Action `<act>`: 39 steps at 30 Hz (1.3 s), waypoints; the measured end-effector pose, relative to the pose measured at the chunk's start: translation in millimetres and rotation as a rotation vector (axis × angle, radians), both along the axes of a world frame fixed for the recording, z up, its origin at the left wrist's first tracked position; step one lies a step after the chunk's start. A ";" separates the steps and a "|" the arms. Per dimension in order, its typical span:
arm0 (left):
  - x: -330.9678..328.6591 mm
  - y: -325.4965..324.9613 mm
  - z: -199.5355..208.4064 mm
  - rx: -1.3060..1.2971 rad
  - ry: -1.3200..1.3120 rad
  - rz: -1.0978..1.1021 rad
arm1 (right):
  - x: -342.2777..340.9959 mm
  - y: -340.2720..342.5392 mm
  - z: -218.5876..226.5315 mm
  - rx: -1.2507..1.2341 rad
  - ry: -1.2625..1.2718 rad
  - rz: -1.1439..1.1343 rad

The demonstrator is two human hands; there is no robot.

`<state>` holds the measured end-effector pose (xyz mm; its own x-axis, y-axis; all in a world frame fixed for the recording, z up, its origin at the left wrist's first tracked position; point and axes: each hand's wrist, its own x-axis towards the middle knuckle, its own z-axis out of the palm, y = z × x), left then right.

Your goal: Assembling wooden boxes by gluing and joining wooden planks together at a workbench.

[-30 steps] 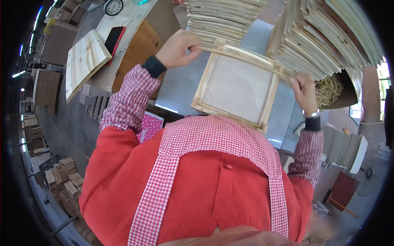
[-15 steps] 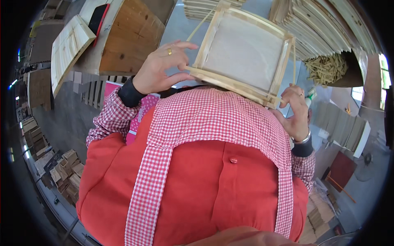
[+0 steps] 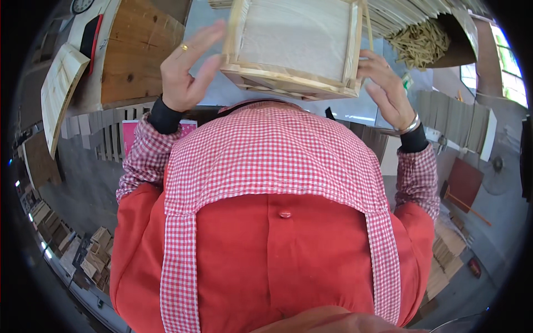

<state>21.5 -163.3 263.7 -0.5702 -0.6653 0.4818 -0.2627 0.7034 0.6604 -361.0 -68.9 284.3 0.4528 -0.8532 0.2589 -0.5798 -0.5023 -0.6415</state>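
Observation:
A pale wooden frame box [image 3: 288, 83] with a white translucent panel [image 3: 294, 33] facing up stands in front of me on the worktable. Crossed thin strips show on its near side, and its far edge runs out of the picture. My left hand [image 3: 186, 77] is beside its left edge, with fingers and thumb apart and the fingertips slightly blurred. At the right near corner is my right hand [image 3: 386, 91], its fingers stretched toward the frame and its thumb apart. Whether those fingertips touch the wood I cannot tell.
Thin wooden strips [image 3: 419, 47] fill a container at the right, with stacked slats [image 3: 388, 16] beyond. A brown wooden box [image 3: 141, 53] and a leaning pale board [image 3: 64, 86] stand at the left. A green-and-white object [image 3: 408, 82] lies past my right hand.
My hands have gone from gripping the near corners to spread fingers beside the frame box. The box sits more level and higher in view, with its near side now visible.

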 end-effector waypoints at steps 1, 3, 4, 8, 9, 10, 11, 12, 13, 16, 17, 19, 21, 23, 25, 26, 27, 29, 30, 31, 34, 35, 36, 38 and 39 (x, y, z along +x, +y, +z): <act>-8.7 6.2 9.6 0.001 0.005 -0.011 | 0.6 -2.8 2.1 -0.002 0.011 0.008; -43.6 24.0 35.5 -0.439 -0.129 0.159 | -0.1 -9.3 1.1 -0.004 0.026 0.002; -62.9 28.4 37.0 -0.436 -0.125 0.152 | -1.0 -11.7 -0.7 -0.025 0.042 0.027; -119.5 42.5 27.1 -0.393 -0.319 -0.062 | -23.4 -24.7 0.3 -0.018 0.151 0.068; -126.5 44.3 17.1 -0.421 -0.402 -0.036 | -33.2 -26.0 1.7 0.030 0.229 0.045; -129.8 44.5 12.2 -0.451 -0.484 -0.015 | -38.6 -26.5 2.5 0.078 0.305 0.016; -129.7 44.2 12.6 -0.455 -0.481 -0.026 | -40.3 -28.1 6.8 0.079 0.306 0.005; -128.4 43.5 13.0 -0.497 -0.472 -0.013 | -41.9 -31.2 14.3 0.105 0.352 -0.035; -126.9 43.0 13.4 -0.539 -0.462 0.000 | -42.8 -33.6 22.6 0.132 0.399 -0.074; -127.8 46.8 14.6 -0.561 -0.445 0.012 | -15.4 -35.6 36.5 0.019 0.446 -0.088; -127.5 48.6 15.6 -0.537 -0.450 0.023 | 3.4 -38.4 38.6 -0.123 0.440 -0.047; -126.1 49.7 16.9 -0.516 -0.448 0.033 | 34.6 -41.0 42.7 -0.211 0.495 -0.054; -124.0 49.8 15.5 -0.485 -0.517 0.017 | 63.8 -32.6 44.1 -0.289 0.549 -0.070; -124.1 47.6 13.7 -0.473 -0.543 0.009 | 91.4 -9.1 41.1 -0.308 0.636 -0.133; -127.0 42.9 8.1 -0.605 -0.398 0.061 | 105.6 23.3 42.4 -0.289 0.610 -0.200; -128.3 38.5 5.2 -0.670 -0.326 0.089 | 110.8 37.1 40.4 -0.271 0.578 -0.263; -129.7 35.4 2.9 -0.734 -0.254 0.114 | 111.5 51.1 34.1 -0.270 0.580 -0.267; -132.4 29.5 -0.7 -0.861 -0.103 0.169 | 104.3 76.2 17.8 -0.257 0.484 -0.442; -133.8 28.6 -0.2 -0.925 -0.025 0.195 | 103.4 85.8 10.5 -0.252 0.433 -0.532; -133.3 30.8 5.8 -0.930 -0.021 0.192 | 107.8 93.3 3.1 -0.257 0.434 -0.537; -125.0 43.2 40.0 -0.418 -0.430 -0.011 | 125.1 109.7 -14.4 -0.479 -0.019 -0.822; -120.3 43.7 42.8 -0.428 -0.439 0.006 | 126.9 113.5 -12.2 -0.489 -0.033 -0.808; -114.1 43.8 45.2 -0.417 -0.373 -0.029 | 125.9 118.0 -7.9 -0.343 -0.134 -0.855; -106.4 37.7 49.9 -0.395 -0.236 -0.150 | 123.0 125.2 -3.2 -0.037 -0.329 -0.976; -102.6 28.8 53.4 -0.407 -0.245 -0.152 | 120.5 122.6 -7.0 -0.045 -0.342 -0.977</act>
<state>-81.2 -134.5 317.1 -0.7753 -0.3512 0.5249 -0.2499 0.9339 0.2558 -240.5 53.7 277.4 -0.5355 -0.7952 0.2843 -0.5376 0.0614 -0.8410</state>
